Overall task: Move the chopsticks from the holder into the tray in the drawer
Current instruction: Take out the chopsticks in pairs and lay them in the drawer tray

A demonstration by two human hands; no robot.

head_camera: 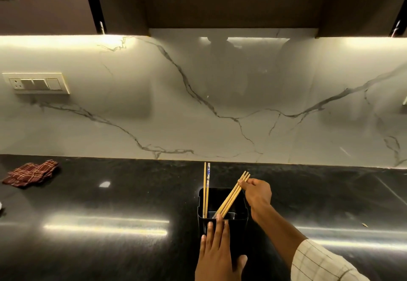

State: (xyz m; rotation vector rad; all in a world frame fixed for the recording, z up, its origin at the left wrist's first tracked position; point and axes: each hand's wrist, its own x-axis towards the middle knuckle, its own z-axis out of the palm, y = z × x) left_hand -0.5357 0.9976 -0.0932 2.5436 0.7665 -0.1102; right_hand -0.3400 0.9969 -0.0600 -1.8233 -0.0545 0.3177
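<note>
A black square holder [242, 212] stands on the dark counter near the front edge. Two chopsticks [206, 184] stand upright at its left side, one with a blue-patterned top. A bundle of wooden chopsticks [234, 193] leans to the right, its lower ends still inside the holder. My right hand [257, 195] pinches the bundle near its upper ends. My left hand [217, 250] lies flat against the holder's near wall, with fingertips at the rim. The drawer and its tray are out of view.
A folded red checked cloth [32, 173] lies on the counter [110, 203] at the far left. A marble backsplash [198, 104] rises behind, with a switch plate [36, 83] on its left. Dark cabinets hang overhead.
</note>
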